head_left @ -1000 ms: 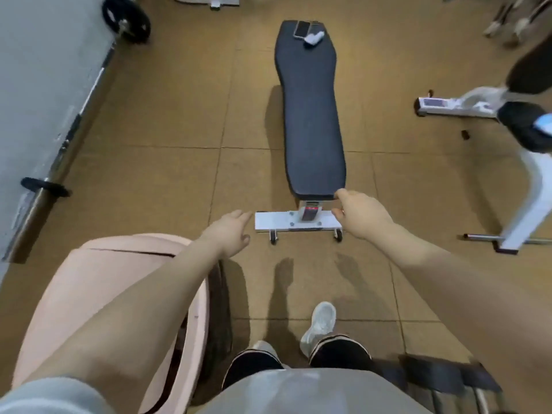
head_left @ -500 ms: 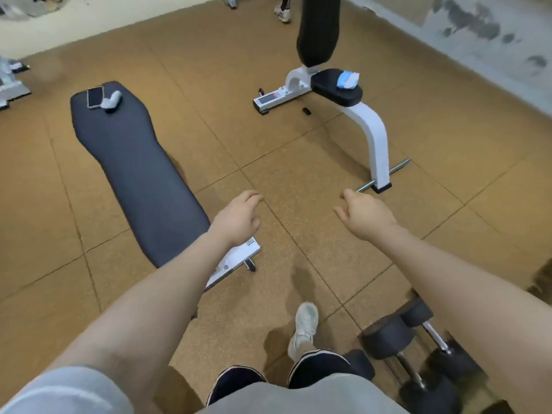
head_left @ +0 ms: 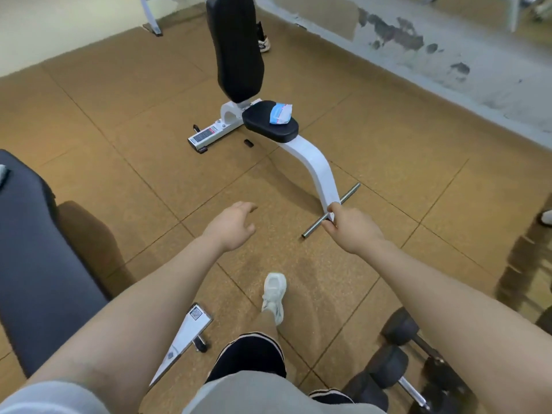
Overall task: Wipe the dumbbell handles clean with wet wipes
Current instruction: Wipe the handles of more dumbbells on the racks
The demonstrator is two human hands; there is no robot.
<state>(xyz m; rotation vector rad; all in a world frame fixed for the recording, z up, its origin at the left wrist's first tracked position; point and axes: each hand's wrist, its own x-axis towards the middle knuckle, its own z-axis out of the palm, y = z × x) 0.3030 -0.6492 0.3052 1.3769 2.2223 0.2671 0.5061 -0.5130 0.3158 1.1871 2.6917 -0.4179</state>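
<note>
A blue and white pack of wet wipes [head_left: 280,114] lies on the black seat of a white upright bench [head_left: 316,162] ahead of me. Black dumbbells [head_left: 398,330] with metal handles lie on the floor at the lower right, partly hidden under my right forearm. My left hand [head_left: 231,227] is held out in front with relaxed fingers and holds nothing. My right hand [head_left: 352,228] hangs in the air with loosely curled fingers, also holding nothing; in the picture it overlaps the bench's steel foot bar [head_left: 346,197]. Both hands are well short of the pack.
A dark flat bench [head_left: 35,264] with a white foot [head_left: 186,333] fills the left side. A stained wall [head_left: 418,55] runs along the right. Another person's shoe [head_left: 264,44] shows behind the upright bench. My white shoe [head_left: 274,294] steps on brown floor tiles.
My view has swung right and moved closer to the upright bench with the wipes. The flat bench has slid to the left edge. Both hands keep the same empty pose.
</note>
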